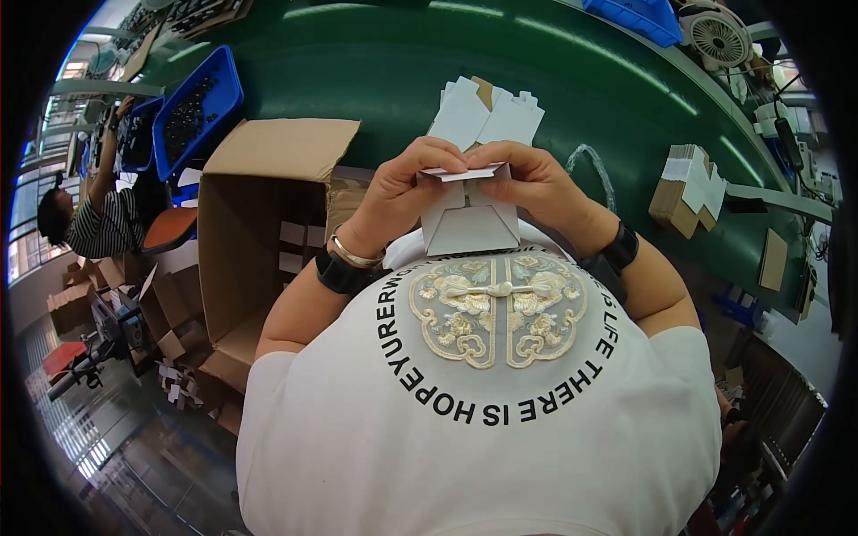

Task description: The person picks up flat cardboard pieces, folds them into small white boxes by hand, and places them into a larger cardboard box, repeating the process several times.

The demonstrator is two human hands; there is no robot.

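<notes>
Close in front of my chest is a small white cardboard box (472, 230), its upper flaps partly folded in. My left hand (413, 183) pinches the box's top flap and left side between thumb and fingers. On the other side, my right hand (534, 186) grips the same flap and the right edge, its thumb pressed on the cardboard. Both hands are closed and nearly meet at the top. Just beyond them, several flat white carton blanks (487, 112) lie on the green table (375, 80), one showing a brown underside.
At my left stands a large open brown carton (259, 223) with white pieces inside. Behind it is a blue bin (198, 112) of small dark parts. A stack of folded cartons (688, 192) lies to the right, near a clear plastic strand (594, 170). Another person (98, 210) works far left.
</notes>
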